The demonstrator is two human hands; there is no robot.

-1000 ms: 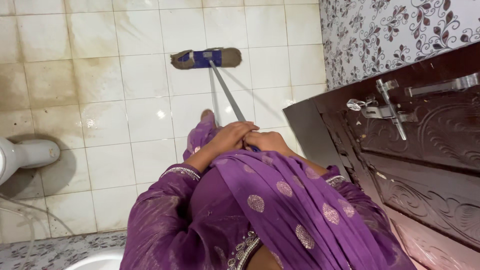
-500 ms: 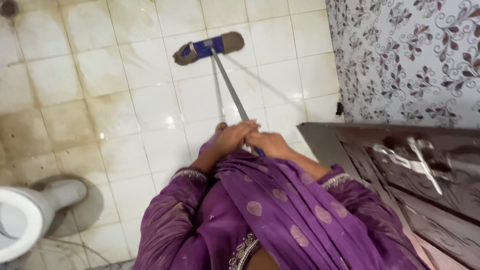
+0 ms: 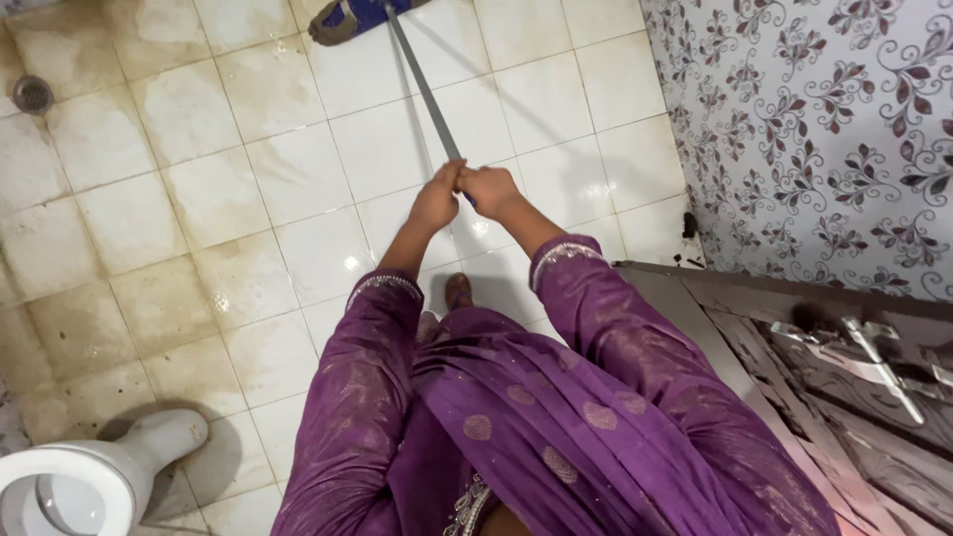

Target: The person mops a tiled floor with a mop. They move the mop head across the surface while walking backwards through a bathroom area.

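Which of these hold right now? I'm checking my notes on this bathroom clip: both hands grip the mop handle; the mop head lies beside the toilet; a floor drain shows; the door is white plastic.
1. Both hands, left hand and right hand, grip the mop handle: true.
2. The mop head lies beside the toilet: false, it is at the far top edge.
3. A floor drain shows: true.
4. The door is white plastic: false, dark carved wood.

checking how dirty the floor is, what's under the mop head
The mop head rests on pale floor tiles with brown staining nearby. The tile directly beneath it is covered, and the frame's top edge cuts the head off.
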